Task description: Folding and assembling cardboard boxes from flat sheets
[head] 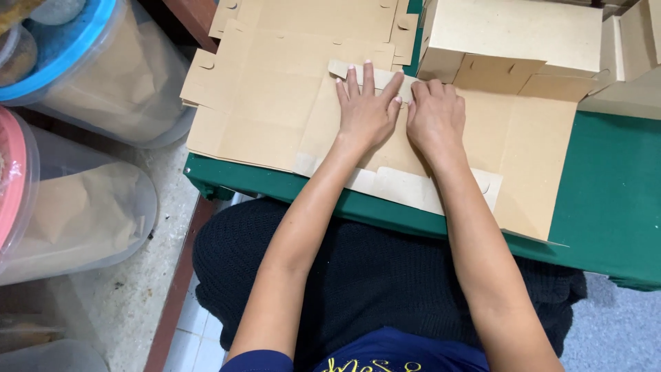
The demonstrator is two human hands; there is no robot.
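On the counter: I see a flat, unfolded brown cardboard box blank (385, 138) lying on the green counter (606, 200), its long axis left to right.
Left hand (368, 110): fingers spread flat, pressing the blank's far flap.
Right hand (434, 117): just beside it, fingers curled onto the same fold.
Nearer hand: both equally on it.
Beyond: an assembled brown cardboard box (509, 31).

counter (606, 207): green top in front of me, its near edge running above my lap.
folded box (513, 34): a made-up brown cardboard box, far right on the counter.
stack of flat blanks (261, 89): unfolded brown cardboard lying to my left on the counter.
clear tubs (89, 76): on the floor at my left, one with a blue lid, one with a pink lid (14, 179), brown paper inside.
floor (138, 303): speckled grey, pale tiles nearer my knees.
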